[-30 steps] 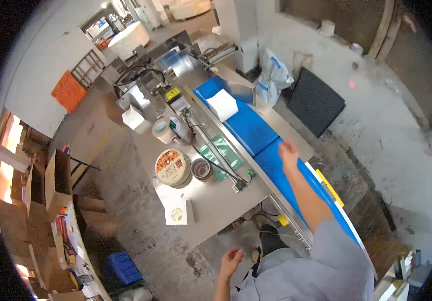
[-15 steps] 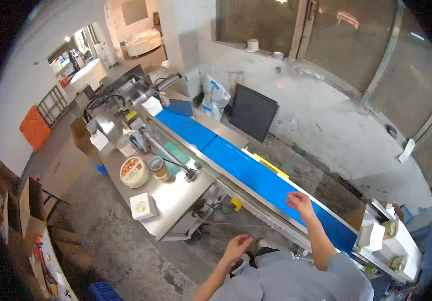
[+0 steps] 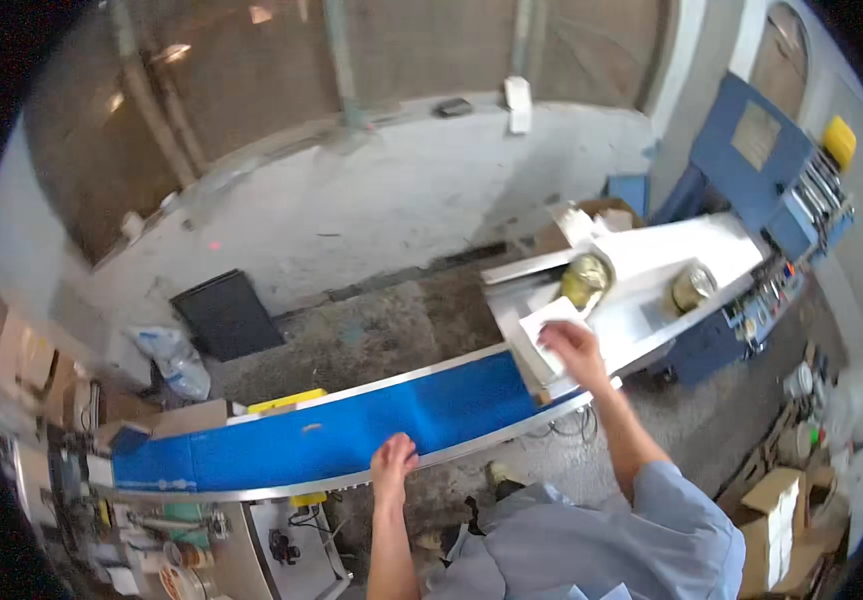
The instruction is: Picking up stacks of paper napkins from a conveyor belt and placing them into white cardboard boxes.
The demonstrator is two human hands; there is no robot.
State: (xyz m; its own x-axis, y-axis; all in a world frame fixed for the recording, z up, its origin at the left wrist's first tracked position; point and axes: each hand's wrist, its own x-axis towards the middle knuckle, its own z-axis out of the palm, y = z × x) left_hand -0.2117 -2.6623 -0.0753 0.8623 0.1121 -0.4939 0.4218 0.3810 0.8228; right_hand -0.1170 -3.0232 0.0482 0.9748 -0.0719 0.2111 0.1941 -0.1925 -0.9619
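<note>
My right hand point(image 3: 573, 349) grips a small white box point(image 3: 548, 330) where the blue conveyor belt point(image 3: 351, 433) meets a white machine table point(image 3: 651, 290). My left hand point(image 3: 392, 463) rests with its fingers together on the near steel rail of the belt, holding nothing. Two round metallic rolls point(image 3: 585, 279) point(image 3: 692, 287) sit on the white table beyond the box.
A blue machine point(image 3: 766, 170) stands at the far right. A black flat panel point(image 3: 225, 314) and a plastic bag point(image 3: 173, 358) lie on the concrete floor behind the belt. Cardboard boxes point(image 3: 778, 510) stand at the lower right. A cluttered bench point(image 3: 161, 560) sits at the lower left.
The view has swung right along the belt, away from the cluttered bench. My right hand has reached the belt's end and closed on the white box. My left hand has come onto the rail.
</note>
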